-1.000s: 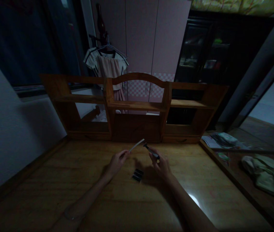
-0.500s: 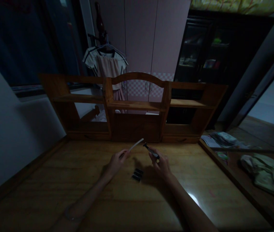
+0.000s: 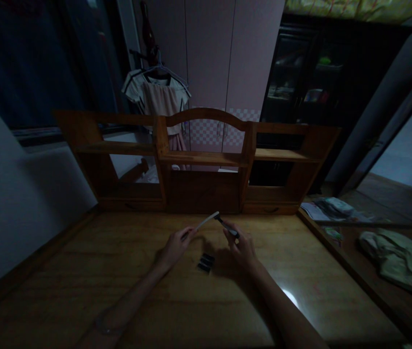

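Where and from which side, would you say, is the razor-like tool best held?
I'd probably grip the razor-like tool by its handle, from the near right, as the right hand does: it slants away leftward, so its dark head, at or near the pale strip's tip, lies clear of the grip.

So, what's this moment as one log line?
left hand: holds thin pale curved strip | right hand: holds slim black-grey tool, head at strip's tip, contact unclear | brown wooden tabletop: black banded object between hands
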The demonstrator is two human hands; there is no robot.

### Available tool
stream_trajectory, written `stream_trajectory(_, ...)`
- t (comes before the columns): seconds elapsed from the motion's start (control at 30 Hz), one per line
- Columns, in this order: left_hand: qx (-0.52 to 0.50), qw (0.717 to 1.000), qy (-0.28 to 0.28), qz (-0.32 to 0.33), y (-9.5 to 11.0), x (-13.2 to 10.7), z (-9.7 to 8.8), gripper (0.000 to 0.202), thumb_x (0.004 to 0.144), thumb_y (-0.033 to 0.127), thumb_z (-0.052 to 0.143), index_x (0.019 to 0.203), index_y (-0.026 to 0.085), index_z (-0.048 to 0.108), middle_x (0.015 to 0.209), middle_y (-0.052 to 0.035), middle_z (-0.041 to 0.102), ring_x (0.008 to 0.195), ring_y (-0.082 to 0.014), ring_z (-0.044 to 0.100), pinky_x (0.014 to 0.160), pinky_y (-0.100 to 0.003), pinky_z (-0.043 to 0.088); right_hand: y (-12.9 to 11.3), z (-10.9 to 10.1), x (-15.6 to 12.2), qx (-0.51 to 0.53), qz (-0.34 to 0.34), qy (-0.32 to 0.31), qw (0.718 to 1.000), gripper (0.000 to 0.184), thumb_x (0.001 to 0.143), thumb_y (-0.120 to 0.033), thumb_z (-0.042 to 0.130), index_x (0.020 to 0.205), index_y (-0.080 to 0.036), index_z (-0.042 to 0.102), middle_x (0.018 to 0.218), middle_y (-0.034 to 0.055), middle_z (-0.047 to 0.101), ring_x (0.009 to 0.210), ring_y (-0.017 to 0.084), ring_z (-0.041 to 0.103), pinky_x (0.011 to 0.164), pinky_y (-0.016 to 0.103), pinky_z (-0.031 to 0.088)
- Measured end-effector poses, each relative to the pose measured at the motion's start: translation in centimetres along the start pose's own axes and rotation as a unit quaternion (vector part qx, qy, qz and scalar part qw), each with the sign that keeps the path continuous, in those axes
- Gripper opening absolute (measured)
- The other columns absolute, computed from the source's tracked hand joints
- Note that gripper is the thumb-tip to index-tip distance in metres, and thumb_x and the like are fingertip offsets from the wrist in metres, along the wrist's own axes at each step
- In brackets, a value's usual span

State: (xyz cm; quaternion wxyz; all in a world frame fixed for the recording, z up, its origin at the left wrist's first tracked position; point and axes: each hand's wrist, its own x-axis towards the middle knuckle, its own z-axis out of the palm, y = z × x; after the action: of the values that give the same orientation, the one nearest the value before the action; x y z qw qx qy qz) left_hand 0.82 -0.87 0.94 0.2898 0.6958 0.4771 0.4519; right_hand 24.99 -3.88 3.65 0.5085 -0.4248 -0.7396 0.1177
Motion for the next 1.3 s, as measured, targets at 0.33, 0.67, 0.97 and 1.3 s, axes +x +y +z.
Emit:
stream_trajectory(0.33,0.005,1.0,-0.002,-0.002,-0.15,0.06,0.02,0.031,0.088,0.042,0.047,0.099,0.019,0.065,0.099,-0.0035,0.067,0.093,-0.0194,0.061,0.082,-0.027,0.046,-0.4,-0.06,0.02,0.004,0.002,0.002,1.0,0.029,0.092,-0.03,0.045,0.118,-0.024,0.057,0.109,0.0047,0.065,0.09,0.019,0.064,0.071,0.028,0.054)
stream_trajectory(0.67,0.01,1.0,0.008,0.0,-0.28,-0.02,0.01,0.032,0.088,0.042,0.047,0.097,0.018,0.065,0.098,-0.0043,0.068,0.091,-0.0202,0.062,0.08,-0.027,0.046,-0.16,0.0,-0.09,-0.003,0.0,-0.005,1.0,0.03,0.093,-0.029,0.044,0.121,-0.025,0.054,0.113,0.0044,0.063,0.093,0.018,0.063,0.072,0.027,0.052)
stream_trajectory(0.97,0.014,1.0,0.017,-0.007,-0.29,0.02,-0.03,0.032,0.088,0.042,0.046,0.097,0.019,0.066,0.097,-0.0039,0.068,0.09,-0.0201,0.062,0.079,-0.027,0.047,0.1,0.21,-0.01,-0.003,-0.004,-0.002,1.0,0.031,0.093,-0.029,0.044,0.121,-0.025,0.055,0.111,0.0045,0.063,0.095,0.02,0.063,0.078,0.03,0.051)
stream_trajectory(1.3,0.012,1.0,0.008,-0.011,-0.01,0.0,0.01,0.032,0.088,0.043,0.046,0.097,0.019,0.066,0.098,-0.004,0.068,0.092,-0.0198,0.062,0.08,-0.027,0.047,0.25,0.22,-0.02,0.003,-0.009,-0.001,1.0,0.031,0.093,-0.03,0.044,0.122,-0.024,0.054,0.114,0.0052,0.062,0.099,0.02,0.061,0.083,0.032,0.051)
